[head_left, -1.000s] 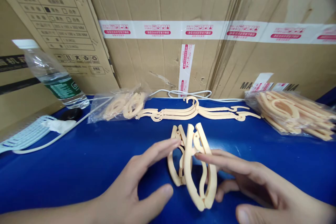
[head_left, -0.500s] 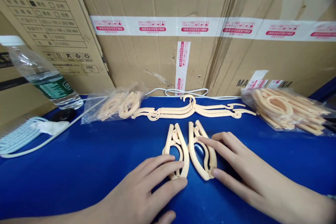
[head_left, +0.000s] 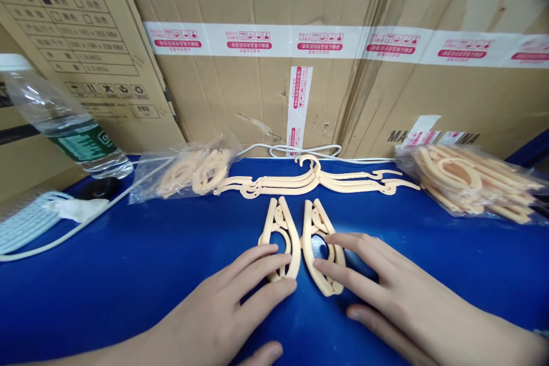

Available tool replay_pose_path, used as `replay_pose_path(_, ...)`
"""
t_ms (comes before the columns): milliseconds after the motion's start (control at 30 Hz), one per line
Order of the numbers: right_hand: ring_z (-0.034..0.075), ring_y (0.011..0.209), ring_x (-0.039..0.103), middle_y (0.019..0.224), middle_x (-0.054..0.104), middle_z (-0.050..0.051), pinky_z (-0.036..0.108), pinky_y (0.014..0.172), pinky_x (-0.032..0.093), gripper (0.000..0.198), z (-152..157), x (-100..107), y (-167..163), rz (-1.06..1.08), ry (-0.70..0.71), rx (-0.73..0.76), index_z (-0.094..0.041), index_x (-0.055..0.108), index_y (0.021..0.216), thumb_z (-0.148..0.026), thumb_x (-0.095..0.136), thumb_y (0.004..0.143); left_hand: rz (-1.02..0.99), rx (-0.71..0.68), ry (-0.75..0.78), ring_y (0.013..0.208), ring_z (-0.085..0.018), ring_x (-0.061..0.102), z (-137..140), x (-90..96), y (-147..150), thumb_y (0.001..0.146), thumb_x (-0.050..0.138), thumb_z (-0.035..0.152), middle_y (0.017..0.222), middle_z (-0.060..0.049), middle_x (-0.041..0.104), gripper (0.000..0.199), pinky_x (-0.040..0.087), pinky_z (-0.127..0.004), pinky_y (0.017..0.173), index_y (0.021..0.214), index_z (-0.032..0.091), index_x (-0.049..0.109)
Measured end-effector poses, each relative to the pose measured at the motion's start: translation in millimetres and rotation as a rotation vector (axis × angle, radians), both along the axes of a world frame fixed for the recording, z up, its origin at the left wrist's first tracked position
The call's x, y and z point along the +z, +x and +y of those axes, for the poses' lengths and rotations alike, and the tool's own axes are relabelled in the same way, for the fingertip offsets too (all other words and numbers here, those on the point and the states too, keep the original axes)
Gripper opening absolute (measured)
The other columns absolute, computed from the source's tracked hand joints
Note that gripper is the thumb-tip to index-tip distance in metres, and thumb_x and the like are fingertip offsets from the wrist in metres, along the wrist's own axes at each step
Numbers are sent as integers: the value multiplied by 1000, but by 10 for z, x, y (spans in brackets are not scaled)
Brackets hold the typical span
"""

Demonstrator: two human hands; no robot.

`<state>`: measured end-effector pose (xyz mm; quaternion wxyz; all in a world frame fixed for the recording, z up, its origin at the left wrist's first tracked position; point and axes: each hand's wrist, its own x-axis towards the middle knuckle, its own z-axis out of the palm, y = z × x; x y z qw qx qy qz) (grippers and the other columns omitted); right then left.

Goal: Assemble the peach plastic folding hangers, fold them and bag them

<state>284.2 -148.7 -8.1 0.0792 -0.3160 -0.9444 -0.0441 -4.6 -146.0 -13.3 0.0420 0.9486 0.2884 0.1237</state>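
Note:
Two cream folding clothes hangers lie folded side by side on the blue tabletop [head_left: 180,274], their narrow ends pointing away from me. Stretched fingers of my left hand [head_left: 223,303] rest on the left folded hanger [head_left: 294,251], covering part of its near end. On the right folded hanger [head_left: 309,260], two fingers of my right hand [head_left: 386,280] lie across the outer side, the thumb apart from it. Neither hand is wrapped round a hanger. Behind them, unfolded cream hangers [head_left: 287,187] lie spread out, their hooks towards the back.
Clear bags of folded hangers lie at the back left [head_left: 210,171] and back right [head_left: 463,177]. A water bottle [head_left: 86,143], pale blue bundle [head_left: 34,220] and white cable [head_left: 115,204] are on the left. Taped cardboard boxes [head_left: 249,103] wall off the back.
Both folded hangers have shifted slightly left. My right thumb has come off the right hanger's near end, and a second finger now lies on that hanger. My left hand has moved slightly left.

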Motion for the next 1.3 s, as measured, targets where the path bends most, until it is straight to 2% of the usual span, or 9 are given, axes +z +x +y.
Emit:
replay_pose_path(200, 31, 131, 48, 144, 49, 15, 49, 95, 53, 59, 39, -22, -12, 2, -36, -40, -24, 28, 152, -31, 47, 97, -85, 8, -103, 133, -23, 46, 60, 21, -14, 86, 60, 27, 138, -8, 56, 41, 44, -35, 108, 127, 21, 58)
replay_pose_path(433, 33, 140, 34, 154, 34, 12, 54, 104, 44, 63, 58, -47, 7, 31, -142, -68, -27, 22, 153, -35, 47, 97, -162, 10, -177, 133, -26, 47, 90, 32, -17, 85, 61, 22, 137, -9, 57, 42, 45, -38, 107, 128, 23, 58)
replay_pose_path(733, 36, 143, 23, 159, 20, 8, 61, 106, 36, 64, 73, -44, 0, 38, -236, -106, -32, 16, 153, -40, 46, 98, -170, 22, -185, 131, -26, 49, 84, 16, -27, 83, 62, 19, 135, -8, 59, 43, 45, -38, 107, 126, 24, 59)
replay_pose_path(1033, 37, 143, 19, 159, 16, 8, 62, 105, 34, 64, 68, -47, 11, 30, -242, -108, -31, 13, 153, -41, 45, 98, -183, 12, -203, 133, -23, 46, 83, -13, -22, 85, 59, 19, 136, -6, 58, 41, 43, -36, 109, 126, 24, 57)
replay_pose_path(1133, 36, 143, 18, 159, 16, 8, 61, 106, 34, 64, 79, -41, 6, 45, -255, -110, -32, 15, 153, -41, 46, 97, -332, 99, -279, 124, -22, 54, 120, -26, -22, 86, 57, 19, 129, -5, 61, 30, 46, -35, 106, 115, 26, 61)
replay_pose_path(1233, 36, 143, 19, 159, 16, 8, 62, 106, 35, 63, 76, -38, 16, 49, -261, -111, -32, 16, 153, -41, 46, 97, -505, 277, -440, 101, -18, 64, 193, -34, -12, 89, 53, 22, 108, -5, 68, 6, 54, -29, 89, 90, 22, 59)
replay_pose_path(1300, 36, 143, 20, 159, 18, 7, 61, 107, 34, 64, 71, -38, 28, 67, -267, -113, -33, 17, 153, -41, 47, 97, -561, 370, -551, 86, -16, 65, 237, -32, -2, 90, 53, 25, 95, -3, 68, 13, 55, -26, 77, 78, 20, 52)
